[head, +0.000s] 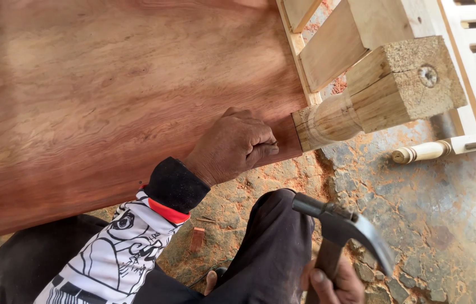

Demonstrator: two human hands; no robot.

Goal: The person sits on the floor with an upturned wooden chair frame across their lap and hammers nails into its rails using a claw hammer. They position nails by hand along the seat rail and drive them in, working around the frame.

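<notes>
Two hands, left hand (232, 146) curled, pressing wooden panel (108, 95) edge, right hand (333, 284) gripping claw hammer (342, 225)

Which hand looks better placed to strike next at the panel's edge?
Probably the right hand: it grips the claw hammer by its handle, raised off the panel. The left hand is closed and pressed against the reddish wood panel beside the turned leg.

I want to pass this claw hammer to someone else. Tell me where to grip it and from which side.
Grip the claw hammer by its wooden handle, just below the dark steel head, coming in from the right side. The right hand already fills the lower handle, the knee crowds its left, and the curved claw points right and down, so stay clear of its tip.
</notes>
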